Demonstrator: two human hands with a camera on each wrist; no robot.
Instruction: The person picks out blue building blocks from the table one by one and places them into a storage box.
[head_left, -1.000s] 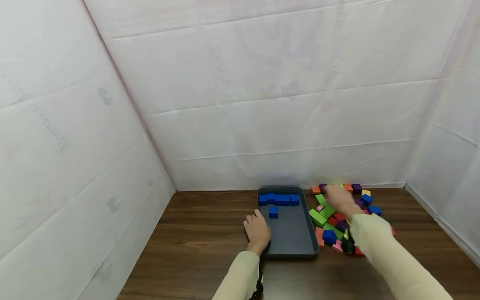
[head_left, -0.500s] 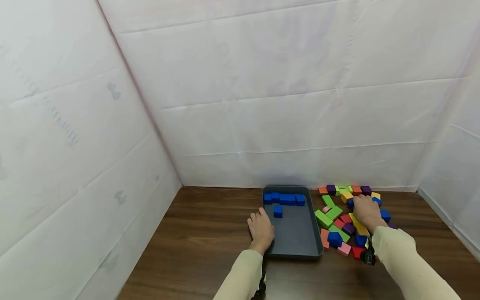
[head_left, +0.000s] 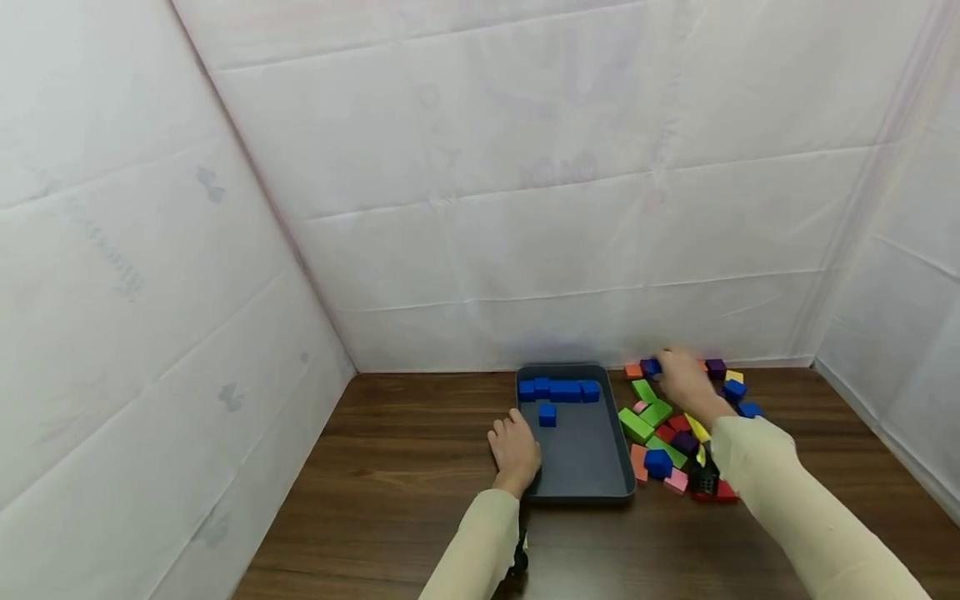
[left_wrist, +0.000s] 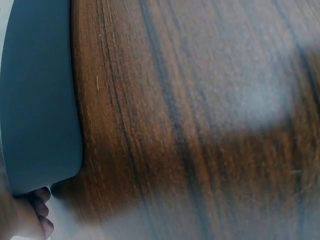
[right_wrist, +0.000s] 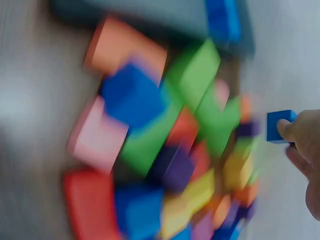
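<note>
Blue block (head_left: 650, 366) is pinched in your right hand (head_left: 681, 379), lifted over the far edge of the loose pile (head_left: 678, 433), close to the table's (head_left: 390, 500) back edge. The right wrist view shows the same block (right_wrist: 278, 126) between fingertips (right_wrist: 287, 131), clear of the other pieces. Half a second ago that hand sat lower on the pile's right side with nothing visibly lifted; now it's up and shifted left toward the tray (head_left: 592, 483). My read: pick done, carry to the tray is the step in hand.

Left hand (head_left: 514, 450) hasn't moved; fingers curl over the tray's left rim, near its front corner, steadying it. The left wrist view only shows the rim (left_wrist: 40, 100) and wood.

Inside the tray: a row of blue blocks (head_left: 558, 389) along the back wall, plus one single (head_left: 547, 414) just in front of the row's left end.

In the way: green bricks (head_left: 645, 412) lie between your right hand and the tray's right wall. More blue cubes (head_left: 658, 463) remain in the pile.
</note>
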